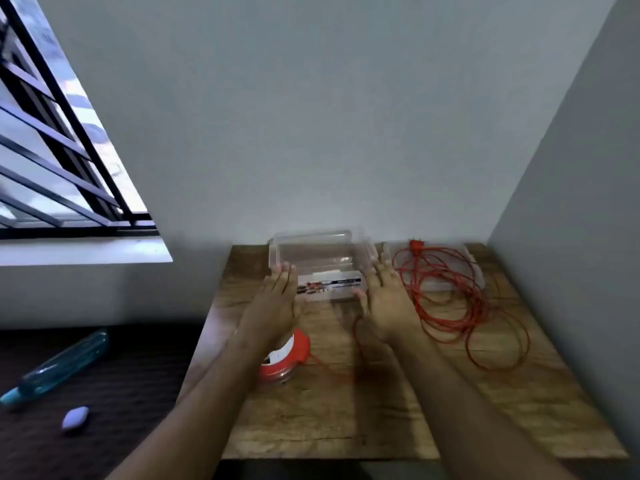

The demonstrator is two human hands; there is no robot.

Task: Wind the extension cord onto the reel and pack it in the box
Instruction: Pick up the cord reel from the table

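A clear plastic box (pixel 320 258) with a printed label stands at the far middle of the wooden table (pixel 381 410). My left hand (pixel 277 303) is flat against its left end and my right hand (pixel 388 299) against its right end, fingers straight. A red and white reel (pixel 291 355) lies near my left forearm, partly hidden by it. A loose red extension cord (pixel 460 296) is piled at the right, with its plug (pixel 414 244) near the far edge. One strand runs from the reel under my right arm.
Grey walls close off the table at the back and right. A barred window (pixel 52 150) is at the left. On the dark surface left of the table lie a blue bottle (pixel 59 368) and a small pale oval object (pixel 75 416).
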